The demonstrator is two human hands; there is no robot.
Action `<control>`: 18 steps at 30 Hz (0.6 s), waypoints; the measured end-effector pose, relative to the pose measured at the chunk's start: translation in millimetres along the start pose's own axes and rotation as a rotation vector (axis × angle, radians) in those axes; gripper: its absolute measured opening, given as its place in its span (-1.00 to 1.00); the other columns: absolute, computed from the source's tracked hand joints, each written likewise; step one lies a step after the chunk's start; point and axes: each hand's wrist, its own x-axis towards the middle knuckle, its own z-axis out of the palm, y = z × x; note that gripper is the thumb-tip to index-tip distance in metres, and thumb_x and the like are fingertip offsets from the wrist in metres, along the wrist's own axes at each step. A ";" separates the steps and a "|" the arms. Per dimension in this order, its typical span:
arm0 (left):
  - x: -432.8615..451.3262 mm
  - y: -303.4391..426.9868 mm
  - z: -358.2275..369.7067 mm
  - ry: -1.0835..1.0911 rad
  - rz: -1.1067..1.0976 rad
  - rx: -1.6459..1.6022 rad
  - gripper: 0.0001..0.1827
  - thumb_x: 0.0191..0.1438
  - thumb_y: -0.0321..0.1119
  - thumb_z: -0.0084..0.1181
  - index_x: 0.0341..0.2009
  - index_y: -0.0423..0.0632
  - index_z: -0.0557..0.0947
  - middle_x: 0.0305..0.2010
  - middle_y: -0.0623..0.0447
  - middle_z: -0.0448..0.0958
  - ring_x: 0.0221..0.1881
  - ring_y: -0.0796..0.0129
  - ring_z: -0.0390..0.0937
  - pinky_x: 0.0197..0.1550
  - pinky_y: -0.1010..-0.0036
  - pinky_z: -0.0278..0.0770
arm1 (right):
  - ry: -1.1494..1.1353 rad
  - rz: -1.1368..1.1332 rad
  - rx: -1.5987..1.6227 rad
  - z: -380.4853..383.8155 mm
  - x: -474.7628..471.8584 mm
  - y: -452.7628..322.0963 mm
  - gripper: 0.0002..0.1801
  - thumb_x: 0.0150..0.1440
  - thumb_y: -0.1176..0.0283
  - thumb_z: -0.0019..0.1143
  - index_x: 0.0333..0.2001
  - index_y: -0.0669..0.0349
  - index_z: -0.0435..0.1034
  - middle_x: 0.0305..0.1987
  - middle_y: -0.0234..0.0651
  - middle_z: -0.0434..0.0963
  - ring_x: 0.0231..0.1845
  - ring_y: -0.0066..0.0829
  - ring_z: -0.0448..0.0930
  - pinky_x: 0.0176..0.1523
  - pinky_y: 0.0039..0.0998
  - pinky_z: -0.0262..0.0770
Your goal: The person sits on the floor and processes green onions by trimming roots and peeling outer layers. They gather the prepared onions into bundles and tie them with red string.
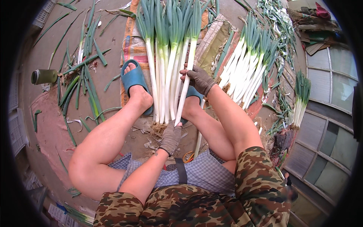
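Note:
Between my slippered feet lies a bunch of long green onions, white stalks towards me and leaves pointing away, on printed woven sacking. My left hand, in a worn brown glove, is at the root end of one stalk on the right side of the bunch. My right hand, gloved with bare fingertips, has its fingers around the same stalk higher up. Brown roots show beside my left hand. Part of my left hand's grip is hidden from above.
A second pile of green onions lies to the right, with a smaller bundle farther right. Loose leaves litter the floor at left, near a green container. Glazed metal frames stand along the right side. White plastic crates are at far left.

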 end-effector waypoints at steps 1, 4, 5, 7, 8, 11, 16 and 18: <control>-1.8 0.8 -0.9 -0.046 -0.005 -0.048 -0.58 0.20 -0.15 -0.02 0.03 -0.18 0.48 -0.21 -0.32 0.55 -0.19 -0.18 0.51 -0.10 0.14 0.42 | -0.048 -0.014 0.022 -6.8 -1.7 1.2 -0.50 0.20 0.44 0.00 0.21 0.20 0.15 -0.05 -0.28 0.52 -0.16 -0.44 0.61 -0.02 -0.38 0.55; -5.8 4.3 -5.1 -0.092 0.007 -0.001 -0.56 0.20 -0.11 -0.01 0.04 -0.17 0.48 -0.22 -0.32 0.55 -0.20 -0.18 0.52 -0.12 0.12 0.44 | -0.125 -0.030 0.080 -18.6 -1.5 5.7 -0.52 0.19 0.44 0.01 0.19 0.17 0.18 -0.04 -0.26 0.52 -0.13 -0.41 0.61 -0.04 -0.37 0.55; -6.7 5.9 -6.1 -0.091 0.016 0.046 -0.55 0.19 -0.10 -0.01 0.04 -0.17 0.48 -0.22 -0.32 0.55 -0.20 -0.19 0.53 -0.13 0.11 0.44 | -0.065 -0.013 0.024 -20.4 -0.5 7.1 -0.49 0.14 0.45 0.11 0.17 0.18 0.22 -0.09 -0.30 0.53 -0.21 -0.48 0.58 -0.15 -0.39 0.58; -10.7 11.7 -7.6 -0.031 -0.027 0.156 -0.54 0.19 -0.06 0.01 0.03 -0.16 0.49 -0.25 -0.31 0.56 -0.22 -0.18 0.54 -0.15 0.10 0.45 | 0.086 0.002 -0.159 -21.5 7.2 11.5 -0.55 0.13 0.47 0.13 0.12 0.17 0.29 -0.11 -0.33 0.53 -0.20 -0.49 0.57 -0.15 -0.39 0.59; -11.2 12.8 -7.0 -0.002 -0.048 0.210 -0.53 0.18 -0.05 0.01 0.02 -0.15 0.49 -0.26 -0.31 0.56 -0.23 -0.18 0.54 -0.16 0.09 0.45 | 0.161 0.010 -0.251 -22.6 10.8 13.5 -0.58 0.12 0.49 0.13 0.09 0.17 0.32 -0.11 -0.34 0.53 -0.20 -0.50 0.57 -0.15 -0.39 0.60; -14.6 13.4 -8.4 0.001 -0.048 0.224 -0.50 0.17 -0.03 0.02 0.05 -0.13 0.45 -0.28 -0.32 0.56 -0.23 -0.20 0.54 -0.16 0.07 0.44 | 0.102 -0.023 -0.137 -24.0 12.7 19.4 -0.61 0.11 0.51 0.15 0.04 0.18 0.36 -0.14 -0.36 0.52 -0.19 -0.50 0.55 -0.15 -0.40 0.61; -18.1 -5.8 5.0 -0.041 -0.013 0.202 -0.50 0.19 -0.07 -0.02 0.11 -0.11 0.37 -0.24 -0.36 0.53 -0.19 -0.26 0.50 -0.14 0.03 0.41 | -0.108 -0.057 0.060 -29.5 7.2 13.8 -0.48 0.16 0.49 0.07 0.20 0.10 0.20 -0.07 -0.34 0.52 -0.10 -0.42 0.58 -0.07 -0.37 0.58; -15.3 -16.6 11.0 -0.042 0.054 0.148 -0.52 0.21 -0.09 -0.03 0.12 -0.10 0.36 -0.23 -0.37 0.52 -0.20 -0.27 0.49 -0.15 0.03 0.40 | -0.056 -0.033 0.131 -27.7 2.7 9.7 -0.59 0.22 0.37 0.01 0.13 0.17 0.23 -0.14 -0.26 0.55 -0.18 -0.37 0.61 -0.10 -0.33 0.61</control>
